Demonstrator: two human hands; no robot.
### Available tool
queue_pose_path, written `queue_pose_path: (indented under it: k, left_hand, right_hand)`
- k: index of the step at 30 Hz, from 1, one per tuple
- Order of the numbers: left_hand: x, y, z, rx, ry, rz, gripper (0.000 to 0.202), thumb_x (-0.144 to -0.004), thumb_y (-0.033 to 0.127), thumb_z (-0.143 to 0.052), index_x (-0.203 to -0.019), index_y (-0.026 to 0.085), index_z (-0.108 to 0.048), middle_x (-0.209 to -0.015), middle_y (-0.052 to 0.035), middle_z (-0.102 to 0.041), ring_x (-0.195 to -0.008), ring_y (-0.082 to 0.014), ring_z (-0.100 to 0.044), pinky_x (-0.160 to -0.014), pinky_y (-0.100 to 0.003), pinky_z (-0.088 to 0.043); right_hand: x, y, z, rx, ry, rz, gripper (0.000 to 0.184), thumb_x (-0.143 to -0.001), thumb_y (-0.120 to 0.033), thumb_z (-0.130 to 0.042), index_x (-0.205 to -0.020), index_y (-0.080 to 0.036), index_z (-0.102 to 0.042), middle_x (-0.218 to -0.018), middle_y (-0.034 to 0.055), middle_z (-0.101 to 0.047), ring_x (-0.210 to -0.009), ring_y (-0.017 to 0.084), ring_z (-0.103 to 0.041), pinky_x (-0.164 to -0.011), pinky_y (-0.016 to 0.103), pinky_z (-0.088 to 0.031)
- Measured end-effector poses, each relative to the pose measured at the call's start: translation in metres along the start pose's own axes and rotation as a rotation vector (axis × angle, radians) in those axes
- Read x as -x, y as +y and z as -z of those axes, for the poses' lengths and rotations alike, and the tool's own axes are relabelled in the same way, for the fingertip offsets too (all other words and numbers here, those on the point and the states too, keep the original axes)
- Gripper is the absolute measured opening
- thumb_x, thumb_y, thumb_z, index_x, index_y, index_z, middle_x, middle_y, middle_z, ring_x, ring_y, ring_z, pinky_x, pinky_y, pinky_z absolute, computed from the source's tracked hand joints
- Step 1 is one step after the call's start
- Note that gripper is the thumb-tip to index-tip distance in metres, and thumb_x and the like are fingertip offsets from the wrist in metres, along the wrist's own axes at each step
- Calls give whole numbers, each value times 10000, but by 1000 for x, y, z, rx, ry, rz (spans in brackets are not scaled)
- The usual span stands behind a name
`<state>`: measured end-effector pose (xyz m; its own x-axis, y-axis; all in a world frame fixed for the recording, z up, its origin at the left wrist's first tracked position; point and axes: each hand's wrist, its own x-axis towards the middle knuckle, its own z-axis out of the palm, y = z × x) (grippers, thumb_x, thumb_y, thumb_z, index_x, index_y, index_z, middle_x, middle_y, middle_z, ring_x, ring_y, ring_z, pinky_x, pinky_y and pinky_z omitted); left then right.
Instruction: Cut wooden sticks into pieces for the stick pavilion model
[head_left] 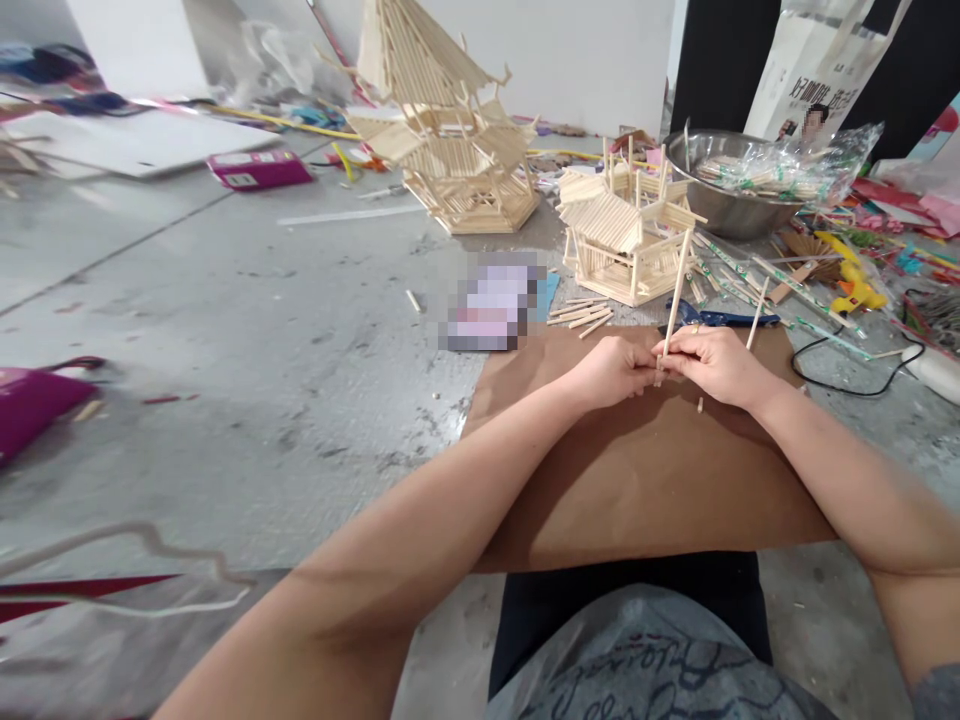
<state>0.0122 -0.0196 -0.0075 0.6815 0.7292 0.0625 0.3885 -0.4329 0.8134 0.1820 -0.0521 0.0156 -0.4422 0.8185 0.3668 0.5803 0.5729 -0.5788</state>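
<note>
Both my hands meet over a brown cardboard sheet (645,480) on the concrete floor. My left hand (611,370) is closed, pinching the lower end of a thin wooden stick (677,290). My right hand (716,362) is closed on the same stick from the other side and also has a second stick (757,315) poking up between its fingers. The first stick stands nearly upright, leaning right toward a small stick-built house (626,240) just beyond the cardboard. A short stick piece (700,404) lies under my right hand.
A taller stick pagoda (450,130) stands farther back. Loose cut sticks (581,315) and blue cutters (716,319) lie at the cardboard's far edge. A metal bowl (731,210) of wrapped chopsticks, a yellow glue gun (855,285) and a black cable sit right. A magenta bag (34,400) lies left.
</note>
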Motion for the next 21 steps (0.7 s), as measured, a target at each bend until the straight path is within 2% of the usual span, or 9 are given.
queue_pose_path:
  k: [9,15,21]
  left_hand:
    - [0,2,0,-50,5,15,203,-749,257,-554,-628,117,-639,-454,14,-559,-415,-58,-504,-438,-146,-372]
    - [1,3,2,-38,-7,20,190,-747,223,-536,-619,117,-629,-451,23,-549,-405,-51,-495,-433,-139,-368]
    - [1,5,-1,-122,14,-21,211,-752,201,-517,-592,118,-626,-457,16,-555,-431,-56,-481,-450,-153,-339]
  right_hand:
    - [0,-3,-1,24,-12,11,137,-768,-171,-531,-739,-185,-664,-789,45,-666,-751,142,-602,-726,276,-464]
    - [1,-2,-3,18,-5,-41,118,-749,-155,-554,-731,-193,-665,-832,49,-660,-803,157,-601,-753,293,-455]
    - [3,0,-7,-11,18,-41,92,-748,-186,-571,-724,-198,-659,-798,40,-653,-788,164,-598,-749,305,-459]
